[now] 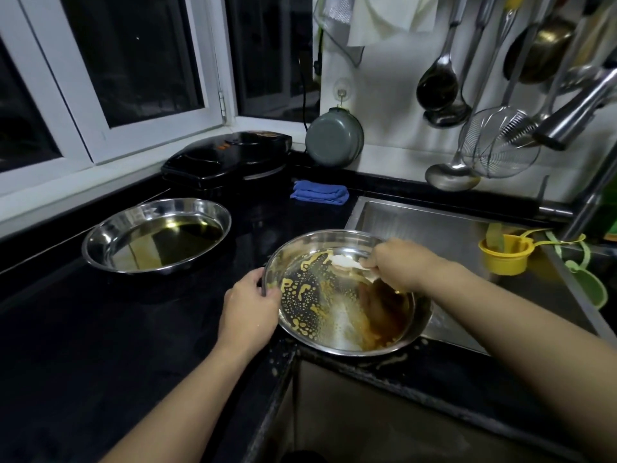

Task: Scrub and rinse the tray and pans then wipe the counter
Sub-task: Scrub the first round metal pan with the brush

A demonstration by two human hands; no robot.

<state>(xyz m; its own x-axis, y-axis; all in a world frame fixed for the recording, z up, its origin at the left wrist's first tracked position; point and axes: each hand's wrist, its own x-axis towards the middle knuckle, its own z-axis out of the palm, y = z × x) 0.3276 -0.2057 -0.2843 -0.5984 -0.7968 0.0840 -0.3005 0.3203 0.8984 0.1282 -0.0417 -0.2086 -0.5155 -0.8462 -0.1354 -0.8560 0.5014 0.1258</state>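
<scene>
Fingers [263, 289] curled over pan [340, 315] rim — right hand [397, 262] inside, pinching white wad [344, 262]

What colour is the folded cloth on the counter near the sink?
The folded cloth is blue; the head view shows it lying on the black counter.

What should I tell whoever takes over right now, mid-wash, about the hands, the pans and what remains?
Left hand: grips the left rim of the greasy pan, steadying it at the sink edge.
Right hand: fingers pinch a white wipe against the pan's inside.
Greasy pan: yellow residue over its left and bottom inner surface; scrubbing under way, not rinsed.
Second pan: on the black counter to the left, oily liquid pooled inside, untouched.
Blue cloth: folded at the back of the counter.
Left to do: finish this pan, rinse, do the second pan, wipe the counter. No tray clearly visible.
</scene>
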